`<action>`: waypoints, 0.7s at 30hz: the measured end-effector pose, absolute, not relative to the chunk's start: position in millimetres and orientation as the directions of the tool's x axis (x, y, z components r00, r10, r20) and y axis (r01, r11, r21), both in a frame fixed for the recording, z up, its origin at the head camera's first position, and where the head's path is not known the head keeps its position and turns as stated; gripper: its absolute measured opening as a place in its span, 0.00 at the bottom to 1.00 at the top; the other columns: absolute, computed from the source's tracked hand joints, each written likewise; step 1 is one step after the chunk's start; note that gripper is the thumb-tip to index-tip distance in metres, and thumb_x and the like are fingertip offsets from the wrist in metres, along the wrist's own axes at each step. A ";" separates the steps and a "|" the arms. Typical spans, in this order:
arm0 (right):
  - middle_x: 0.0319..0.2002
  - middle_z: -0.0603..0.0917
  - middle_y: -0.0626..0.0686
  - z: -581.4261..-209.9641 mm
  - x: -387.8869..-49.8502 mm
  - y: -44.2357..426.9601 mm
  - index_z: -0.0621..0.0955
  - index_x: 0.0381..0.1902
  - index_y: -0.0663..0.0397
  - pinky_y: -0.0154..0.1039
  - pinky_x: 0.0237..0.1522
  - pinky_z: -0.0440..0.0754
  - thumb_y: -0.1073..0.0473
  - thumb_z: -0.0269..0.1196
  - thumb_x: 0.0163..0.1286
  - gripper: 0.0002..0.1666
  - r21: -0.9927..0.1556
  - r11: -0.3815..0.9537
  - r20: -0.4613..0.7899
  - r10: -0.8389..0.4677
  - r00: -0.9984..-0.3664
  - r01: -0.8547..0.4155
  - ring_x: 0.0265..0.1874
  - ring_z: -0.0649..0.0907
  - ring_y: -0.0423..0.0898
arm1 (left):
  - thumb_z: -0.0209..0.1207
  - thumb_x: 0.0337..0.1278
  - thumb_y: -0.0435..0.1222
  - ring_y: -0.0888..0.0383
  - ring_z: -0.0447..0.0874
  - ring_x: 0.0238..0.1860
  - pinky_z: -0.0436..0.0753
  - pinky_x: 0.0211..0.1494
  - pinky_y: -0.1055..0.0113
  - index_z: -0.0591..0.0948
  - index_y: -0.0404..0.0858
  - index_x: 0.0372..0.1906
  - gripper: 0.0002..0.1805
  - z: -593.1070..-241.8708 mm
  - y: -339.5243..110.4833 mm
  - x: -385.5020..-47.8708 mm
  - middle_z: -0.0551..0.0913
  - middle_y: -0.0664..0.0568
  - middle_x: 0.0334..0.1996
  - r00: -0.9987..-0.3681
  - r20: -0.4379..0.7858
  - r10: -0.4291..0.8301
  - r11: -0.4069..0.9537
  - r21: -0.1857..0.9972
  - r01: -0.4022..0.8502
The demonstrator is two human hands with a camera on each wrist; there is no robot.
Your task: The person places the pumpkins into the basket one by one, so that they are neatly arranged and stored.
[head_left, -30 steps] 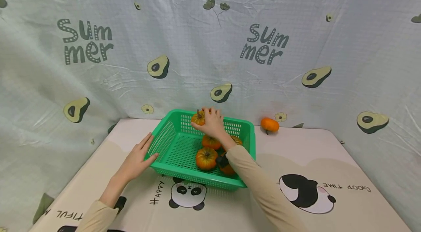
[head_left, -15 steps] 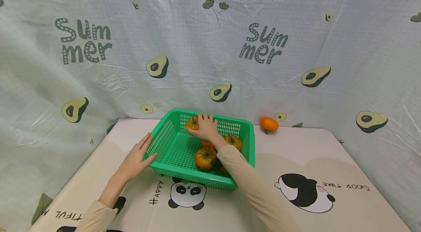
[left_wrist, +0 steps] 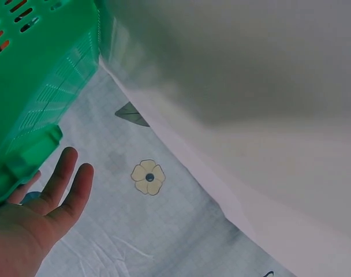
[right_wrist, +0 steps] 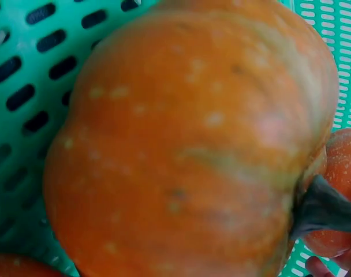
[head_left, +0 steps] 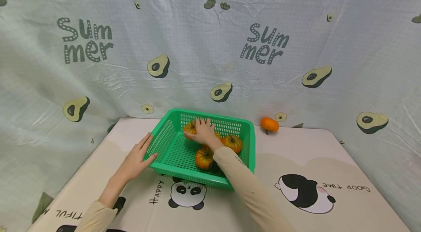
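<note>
A green slotted basket (head_left: pixel 177 151) holds several orange pumpkins, including one near its front wall (head_left: pixel 204 158) and one at the right (head_left: pixel 232 143). My right hand (head_left: pixel 204 132) grips a small ribbed pumpkin (head_left: pixel 189 129) at the back left inside the basket. My left hand (head_left: pixel 136 157) rests against the basket's left rim, fingers straight; in the left wrist view, its fingers (left_wrist: pixel 66 187) extend beside the green wall. A pumpkin with a dark stem (right_wrist: pixel 181 144) fills the right wrist view, the gripped pumpkin (right_wrist: pixel 340 173) partly hidden behind it. My right forearm covers part of the basket.
A smaller orange pumpkin (head_left: pixel 269 124) lies on the table outside the basket, at the back right. The pale table (head_left: pixel 296 151) has printed pandas and lettering. A cloth with avocado prints (head_left: pixel 197 42) hangs behind and at both sides.
My right hand has moved left and lower inside the basket with the pumpkin it holds. More of the right-hand pumpkin shows now. My left hand stays on the rim.
</note>
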State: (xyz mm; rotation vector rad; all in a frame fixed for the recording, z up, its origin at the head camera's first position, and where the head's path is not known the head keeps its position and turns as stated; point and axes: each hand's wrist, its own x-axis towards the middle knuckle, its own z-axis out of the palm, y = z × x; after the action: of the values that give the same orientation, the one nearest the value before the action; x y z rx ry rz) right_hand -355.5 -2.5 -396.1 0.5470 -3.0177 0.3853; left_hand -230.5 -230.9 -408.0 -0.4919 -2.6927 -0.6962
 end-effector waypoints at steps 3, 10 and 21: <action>0.60 0.67 0.56 -398.0 -356.3 -3.0 0.63 0.62 0.50 0.60 0.58 0.59 0.27 0.43 0.59 0.43 -0.232 0.908 0.089 -0.337 -0.937 -0.349 0.60 0.62 0.57 | 0.50 0.59 0.44 0.33 0.60 0.59 0.65 0.54 0.39 0.55 0.27 0.66 0.36 -408.2 -230.7 -231.0 0.54 0.33 0.66 -0.891 0.378 0.249 0.825 0.400 0.400; 0.64 0.63 0.54 -401.7 -358.8 -3.5 0.60 0.65 0.48 0.62 0.62 0.53 0.28 0.44 0.59 0.44 -0.228 0.904 0.055 -0.359 -0.932 -0.361 0.67 0.54 0.60 | 0.51 0.58 0.44 0.33 0.61 0.59 0.66 0.53 0.40 0.56 0.27 0.65 0.36 -407.6 -231.2 -230.4 0.54 0.33 0.66 -0.891 0.382 0.245 0.827 0.397 0.398; 0.66 0.61 0.50 -404.5 -360.0 -1.0 0.57 0.67 0.46 0.60 0.62 0.56 0.28 0.49 0.57 0.47 -0.149 0.901 0.024 -0.409 -0.912 -0.408 0.66 0.56 0.56 | 0.51 0.58 0.42 0.33 0.61 0.59 0.66 0.53 0.40 0.57 0.26 0.65 0.35 -405.8 -230.0 -229.7 0.55 0.33 0.65 -0.884 0.396 0.250 0.820 0.398 0.410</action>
State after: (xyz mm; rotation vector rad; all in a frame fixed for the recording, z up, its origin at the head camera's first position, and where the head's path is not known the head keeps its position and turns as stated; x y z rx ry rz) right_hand -360.0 -1.0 -404.5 0.6593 -3.0705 0.2382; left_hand -229.7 -230.0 -405.8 -0.5007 -2.6769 -0.6921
